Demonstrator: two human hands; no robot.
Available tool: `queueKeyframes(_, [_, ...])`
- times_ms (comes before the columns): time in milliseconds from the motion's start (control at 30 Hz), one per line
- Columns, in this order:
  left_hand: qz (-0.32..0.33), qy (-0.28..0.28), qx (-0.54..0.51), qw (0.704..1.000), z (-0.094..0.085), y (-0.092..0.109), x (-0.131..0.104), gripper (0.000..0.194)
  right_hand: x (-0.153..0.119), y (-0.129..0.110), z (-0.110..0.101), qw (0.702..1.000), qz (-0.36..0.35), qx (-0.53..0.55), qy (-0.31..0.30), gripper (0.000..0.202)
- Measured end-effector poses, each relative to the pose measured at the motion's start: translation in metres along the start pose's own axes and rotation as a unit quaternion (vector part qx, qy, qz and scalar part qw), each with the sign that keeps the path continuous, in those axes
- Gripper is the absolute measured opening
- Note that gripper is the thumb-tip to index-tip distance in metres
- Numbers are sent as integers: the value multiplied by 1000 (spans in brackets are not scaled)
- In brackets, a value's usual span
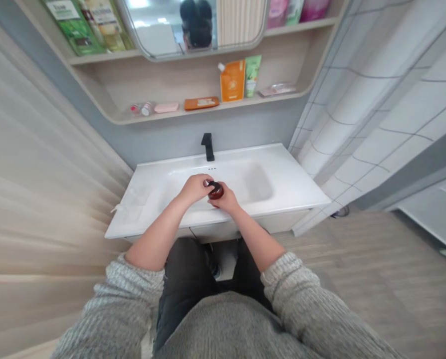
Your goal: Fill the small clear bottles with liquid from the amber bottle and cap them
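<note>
A small dark red-brown bottle (216, 192) with a black top is held over the front part of the white sink (163, 219). My right hand (227, 199) is wrapped round the bottle's body from the right. From the left, my left hand (196, 188) has its fingers closed at the black top. Between those fingers a small whitish bit shows, too small to make out. Behind both hands, at the back edge of the basin, stands a black faucet (208, 147).
Above the sink, a shelf (163, 113) holds an orange pouch (232, 81), a green tube (252, 76), an orange packet (201, 103) and small pink items. A mirror (163, 30) hangs higher up. Clear plastic (133, 204) lies on the left counter. A curtain (32, 174) hangs at left.
</note>
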State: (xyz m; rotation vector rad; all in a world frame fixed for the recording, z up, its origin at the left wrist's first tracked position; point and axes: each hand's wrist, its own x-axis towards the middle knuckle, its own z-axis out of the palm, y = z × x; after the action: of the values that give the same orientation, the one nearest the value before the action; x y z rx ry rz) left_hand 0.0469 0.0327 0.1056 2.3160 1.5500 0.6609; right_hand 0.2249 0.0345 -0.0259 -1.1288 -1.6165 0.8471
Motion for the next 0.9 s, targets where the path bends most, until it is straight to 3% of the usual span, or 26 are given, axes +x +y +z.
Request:
queueKeyframes(200, [69,-89,193,975,-22,22,13,22,2,1,1,1000,-2,-10,-5,81])
queueKeyframes(333, [50,-133,261,955,-28,34,18,34,2,0,2,1000,-4,-18,-8,82])
queueKeyframes(467, [10,-128,311,942,-18,38,20,50,1,-1,2,999,-2,-37,-14,78])
queueKeyframes(600, [-52,-99,310,944,-2,40,21,57,2,-1,2,999,-2,-47,-18,77])
queueKeyframes(700, [-59,-94,296,949,-1,39,22,54,3,-1,1,999,1,-49,-15,79])
queueKeyframes(833, [34,-159,232,959,-16,34,21,28,3,0,1,999,5,-45,-10,80])
queueKeyframes(900, [82,-182,200,959,-24,31,22,37,3,1,1,999,3,-40,-8,80])
